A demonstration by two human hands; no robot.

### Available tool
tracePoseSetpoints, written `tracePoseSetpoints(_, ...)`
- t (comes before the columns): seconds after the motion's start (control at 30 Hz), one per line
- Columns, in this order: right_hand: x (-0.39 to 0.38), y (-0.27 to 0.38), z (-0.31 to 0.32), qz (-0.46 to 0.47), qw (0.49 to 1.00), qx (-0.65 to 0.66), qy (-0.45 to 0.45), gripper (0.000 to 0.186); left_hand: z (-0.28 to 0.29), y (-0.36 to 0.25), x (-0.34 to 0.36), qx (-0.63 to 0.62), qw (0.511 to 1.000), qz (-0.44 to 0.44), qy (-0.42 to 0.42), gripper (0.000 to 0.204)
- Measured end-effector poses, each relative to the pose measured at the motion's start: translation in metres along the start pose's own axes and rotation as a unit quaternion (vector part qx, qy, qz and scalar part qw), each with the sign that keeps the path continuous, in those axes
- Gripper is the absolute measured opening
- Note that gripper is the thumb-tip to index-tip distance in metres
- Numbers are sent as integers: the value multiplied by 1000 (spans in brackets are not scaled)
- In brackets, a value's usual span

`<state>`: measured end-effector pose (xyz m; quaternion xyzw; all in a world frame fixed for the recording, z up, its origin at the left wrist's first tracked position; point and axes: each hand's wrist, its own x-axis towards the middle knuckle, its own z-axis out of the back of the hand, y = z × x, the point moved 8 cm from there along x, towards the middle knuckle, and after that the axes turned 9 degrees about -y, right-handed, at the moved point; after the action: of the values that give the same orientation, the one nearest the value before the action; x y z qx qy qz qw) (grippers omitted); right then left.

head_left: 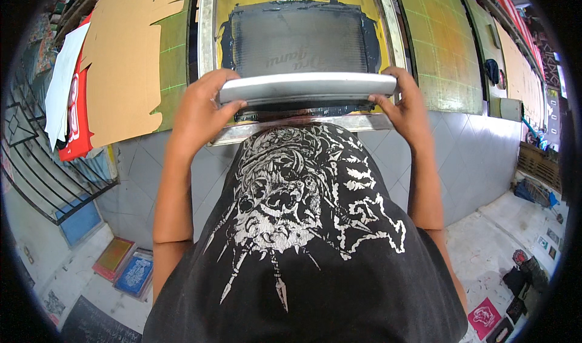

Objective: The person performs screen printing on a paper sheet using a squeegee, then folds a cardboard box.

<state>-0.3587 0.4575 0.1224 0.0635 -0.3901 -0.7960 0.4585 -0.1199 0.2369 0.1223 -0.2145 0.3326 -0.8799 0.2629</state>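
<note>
A long silver squeegee (pixel 309 87) lies crosswise over the near end of a screen-printing frame. My left hand (pixel 205 103) grips its left end, with the thumb on the near side and the fingers over the far side. At the other end my right hand (pixel 403 103) holds it the same way. Beneath, the screen mesh (pixel 297 34) is yellow around the border, with a dark ink-smeared middle showing faint lettering. Black ink (pixel 291 109) lies along the squeegee's near edge. The metal frame (pixel 209 28) surrounds the mesh, its near bar close to my shirt.
Brown cardboard (pixel 124 58) covers the table at left, beside a white sheet (pixel 63 76) and red cloth (pixel 76 122). Green boards (pixel 439 46) stretch to the right. Two small framed screens (pixel 133 273) rest on the floor at lower left, near a black metal railing (pixel 48 173).
</note>
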Motion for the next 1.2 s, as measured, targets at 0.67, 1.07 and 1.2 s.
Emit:
tracePoseSetpoints(0.67,-9,-23,-19,-14,999,-5,39,48,-15,14,-7,-4,999,38,21,35)
tracePoseSetpoints(1.07,152,-66,-35,122,992,-35,-20,56,-21,67,147,62,997,-29,-21,56)
tracePoseSetpoints(1.2,183,-70,-38,120,992,-34,-24,55,-16,70,180,82,995,-45,-34,50)
